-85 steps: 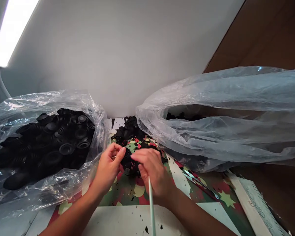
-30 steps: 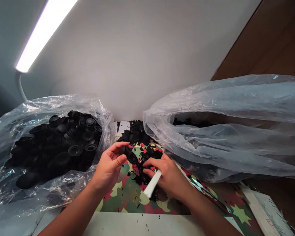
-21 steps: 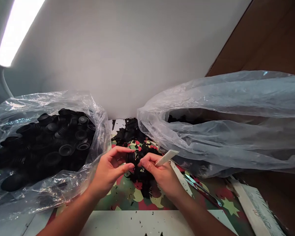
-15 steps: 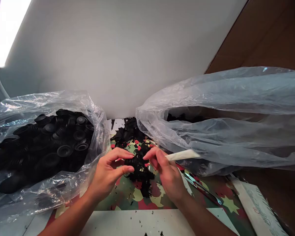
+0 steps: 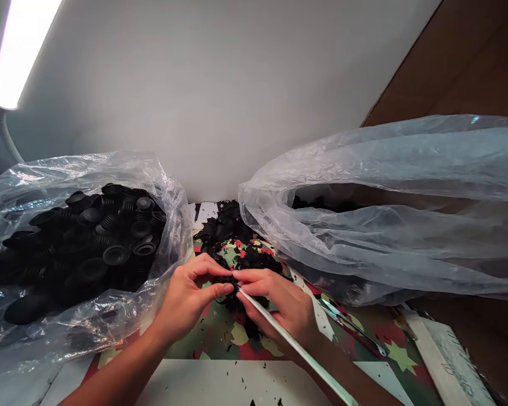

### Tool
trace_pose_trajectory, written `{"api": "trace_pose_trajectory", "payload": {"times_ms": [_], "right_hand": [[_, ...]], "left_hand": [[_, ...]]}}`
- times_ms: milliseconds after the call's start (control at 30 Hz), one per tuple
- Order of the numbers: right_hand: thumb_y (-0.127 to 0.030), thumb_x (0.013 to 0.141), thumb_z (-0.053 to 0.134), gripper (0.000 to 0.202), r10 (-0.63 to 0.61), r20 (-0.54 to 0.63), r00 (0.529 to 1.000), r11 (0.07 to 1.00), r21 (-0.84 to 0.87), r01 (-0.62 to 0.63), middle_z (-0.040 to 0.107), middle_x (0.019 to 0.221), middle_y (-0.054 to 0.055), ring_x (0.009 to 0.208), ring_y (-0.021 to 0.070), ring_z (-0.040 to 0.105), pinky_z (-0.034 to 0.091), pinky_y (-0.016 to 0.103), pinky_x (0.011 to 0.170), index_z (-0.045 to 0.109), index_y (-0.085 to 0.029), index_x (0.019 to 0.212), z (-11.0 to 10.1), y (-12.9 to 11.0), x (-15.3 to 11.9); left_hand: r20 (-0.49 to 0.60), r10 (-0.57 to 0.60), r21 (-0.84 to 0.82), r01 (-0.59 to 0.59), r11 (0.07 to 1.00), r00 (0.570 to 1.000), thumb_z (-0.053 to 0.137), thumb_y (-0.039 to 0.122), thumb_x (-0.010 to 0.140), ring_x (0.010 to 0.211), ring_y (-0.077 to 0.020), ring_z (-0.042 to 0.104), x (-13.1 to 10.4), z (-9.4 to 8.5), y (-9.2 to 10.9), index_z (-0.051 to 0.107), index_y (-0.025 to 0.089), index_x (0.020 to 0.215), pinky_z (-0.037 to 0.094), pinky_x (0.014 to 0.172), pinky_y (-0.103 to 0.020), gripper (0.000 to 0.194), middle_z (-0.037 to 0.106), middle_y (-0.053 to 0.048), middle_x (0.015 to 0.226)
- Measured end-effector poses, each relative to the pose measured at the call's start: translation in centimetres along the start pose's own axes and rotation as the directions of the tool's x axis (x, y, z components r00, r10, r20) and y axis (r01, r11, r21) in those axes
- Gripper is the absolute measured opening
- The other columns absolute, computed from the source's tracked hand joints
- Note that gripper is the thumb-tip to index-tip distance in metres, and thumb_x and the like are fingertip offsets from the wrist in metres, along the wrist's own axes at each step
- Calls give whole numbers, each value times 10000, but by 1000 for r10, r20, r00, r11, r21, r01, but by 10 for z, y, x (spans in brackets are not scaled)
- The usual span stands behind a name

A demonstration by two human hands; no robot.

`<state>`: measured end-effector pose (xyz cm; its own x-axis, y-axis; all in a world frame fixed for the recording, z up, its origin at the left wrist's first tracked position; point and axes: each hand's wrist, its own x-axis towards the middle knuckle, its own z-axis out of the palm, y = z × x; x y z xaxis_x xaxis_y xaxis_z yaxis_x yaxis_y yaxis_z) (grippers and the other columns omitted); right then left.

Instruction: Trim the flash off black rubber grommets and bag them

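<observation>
Between the thumb and fingertips of my left hand (image 5: 184, 296) is a black ribbed rubber part (image 5: 224, 279), mostly covered by the fingers. My right hand (image 5: 281, 304) grips a long, thin white-handled tool (image 5: 294, 345). Its narrow tip meets the rubber part, and its handle slants down towards the lower right edge. The fingertips of both hands nearly touch over the part. Beneath and behind them lie black rubber scraps (image 5: 224, 225), heaped on a patterned red, green and yellow cloth (image 5: 207, 332).
At left, a clear plastic bag (image 5: 175, 225) holds many black ribbed rubber parts (image 5: 116, 255). Another plastic bag (image 5: 364, 248) lies open at right beside cardboard (image 5: 469, 62). Scissors (image 5: 355, 327) rest right of my hand. A white board (image 5: 220, 380) with crumbs is in front; a lamp (image 5: 25, 51) shines upper left.
My right hand has moved left to meet the rubber part. The white-handled tool has swung round, its handle now pointing down right and its tip at the part.
</observation>
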<state>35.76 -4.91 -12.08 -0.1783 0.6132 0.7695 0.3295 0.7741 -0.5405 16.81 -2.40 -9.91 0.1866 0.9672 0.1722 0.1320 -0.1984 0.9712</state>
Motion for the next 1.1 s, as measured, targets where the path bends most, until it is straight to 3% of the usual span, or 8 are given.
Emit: {"api": "trace_pose_trajectory", "payload": {"times_ms": [167,433,600,733,833,967,1033,1100], "right_hand": [[-54,916,589,163,-190,17,982,978,-80,191,800,1027,106,836,186,759,583,312,723,612,-212,946,1,4,7],[-57,944,567,153,-233,50,971,961,-144,238,798,971,89,815,174,735,531,312,706,606,-203,930,3,5,6],[-45,965,514,196,-250,98,963,923,-277,268,778,938,113,841,200,709,503,342,738,620,-176,863,8,8,2],[-100,993,474,207,-86,-2,996,918,-388,78,760,930,116,876,219,689,488,360,799,636,-181,893,0,24,3],[-175,956,511,193,206,-33,978,932,-297,-206,736,906,68,845,204,675,480,324,769,597,-217,788,-10,36,7],[-350,912,548,211,576,36,817,814,-115,-569,578,650,-26,600,161,558,394,264,565,546,-234,736,-13,39,9],[-491,948,492,294,662,118,740,745,9,-667,451,544,-68,479,138,429,317,252,483,602,-234,854,-12,36,8],[-631,965,407,476,677,213,704,699,114,-706,361,511,-81,450,128,339,273,249,455,641,-223,888,-9,31,7]], "left_hand": [[24,-35,37,34,999,999,821,215,680,714,-178,594,-2,-1,-1,815,222,726,440,674,-288,47,664,-18,722],[44,-49,83,46,996,998,802,242,684,714,-185,592,0,-1,1,806,209,713,429,675,-298,44,654,-21,718],[55,-66,105,59,993,996,806,248,678,705,-187,592,1,1,2,787,199,665,432,677,-303,55,655,-24,695],[74,-94,39,91,995,993,831,262,664,723,-186,608,0,3,3,799,194,695,454,685,-297,81,682,-32,726],[56,-149,-71,153,986,987,856,259,645,712,-166,607,-1,3,3,801,191,773,479,673,-276,155,680,-18,749],[46,-178,-202,184,962,983,877,241,627,743,-162,635,0,0,0,787,195,859,521,682,-261,253,697,-15,797],[36,-158,-204,162,965,987,871,242,649,772,-168,647,0,0,-1,782,200,877,535,695,-262,249,709,-21,829],[15,-125,-162,125,979,992,865,238,666,802,-174,653,0,1,-2,782,203,887,542,708,-264,238,716,-31,865]]}}
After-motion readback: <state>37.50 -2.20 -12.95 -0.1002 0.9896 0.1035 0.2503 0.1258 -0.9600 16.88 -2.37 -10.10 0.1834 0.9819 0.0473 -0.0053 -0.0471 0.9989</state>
